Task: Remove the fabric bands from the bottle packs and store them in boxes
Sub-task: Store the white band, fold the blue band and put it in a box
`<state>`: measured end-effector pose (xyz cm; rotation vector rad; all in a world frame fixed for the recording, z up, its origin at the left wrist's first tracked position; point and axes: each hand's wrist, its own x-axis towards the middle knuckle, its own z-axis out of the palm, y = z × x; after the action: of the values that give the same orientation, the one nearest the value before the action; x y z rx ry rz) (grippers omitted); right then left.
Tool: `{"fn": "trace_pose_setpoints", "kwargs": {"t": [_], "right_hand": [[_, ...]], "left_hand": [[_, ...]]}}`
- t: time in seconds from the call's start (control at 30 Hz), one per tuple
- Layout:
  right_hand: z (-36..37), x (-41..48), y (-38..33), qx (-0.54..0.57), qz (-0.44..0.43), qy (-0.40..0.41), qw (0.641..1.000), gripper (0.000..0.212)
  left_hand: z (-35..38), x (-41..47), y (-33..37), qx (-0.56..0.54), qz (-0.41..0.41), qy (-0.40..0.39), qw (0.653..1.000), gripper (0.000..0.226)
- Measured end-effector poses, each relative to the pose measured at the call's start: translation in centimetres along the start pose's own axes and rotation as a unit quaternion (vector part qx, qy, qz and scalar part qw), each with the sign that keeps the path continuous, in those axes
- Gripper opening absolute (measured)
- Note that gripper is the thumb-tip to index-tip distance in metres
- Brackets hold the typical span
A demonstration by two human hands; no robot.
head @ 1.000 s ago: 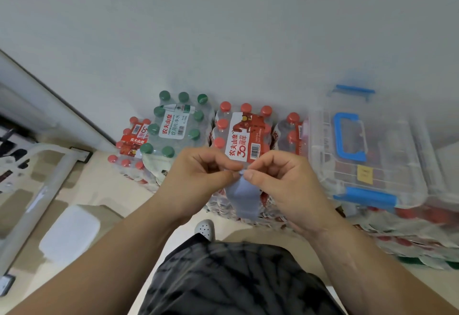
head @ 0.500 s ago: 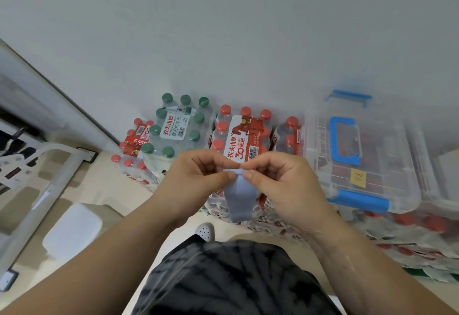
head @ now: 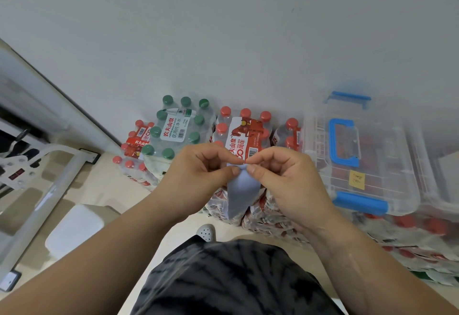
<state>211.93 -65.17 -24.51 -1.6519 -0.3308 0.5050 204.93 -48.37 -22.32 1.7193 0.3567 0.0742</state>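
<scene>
Pinching the pale blue fabric band (head: 239,195) at its top edge, your left hand (head: 198,178) and right hand (head: 285,180) each grip it between thumb and forefinger, fingertips almost meeting, while the rest hangs limp between your wrists. It looks free of the packs, so you seem to be gathering it up before storage. It hangs just in front of the red-capped bottle pack (head: 244,133), with the clear box (head: 387,145) off to your right, lid apparently down and its blue latch (head: 360,203) shut. Next you'll likely need one hand free for that lid, the other holding the band
</scene>
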Motion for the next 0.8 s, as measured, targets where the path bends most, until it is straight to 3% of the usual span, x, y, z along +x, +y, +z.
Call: {"fn": "trace_pose_setpoints", "kwargs": {"t": [0.8], "right_hand": [[0.15,-0.83,-0.65,0.037,0.029,0.003,0.999,0.018]], "left_hand": [[0.13,-0.48,0.57,-0.014,0.012,-0.004,1.0,0.012]]}}
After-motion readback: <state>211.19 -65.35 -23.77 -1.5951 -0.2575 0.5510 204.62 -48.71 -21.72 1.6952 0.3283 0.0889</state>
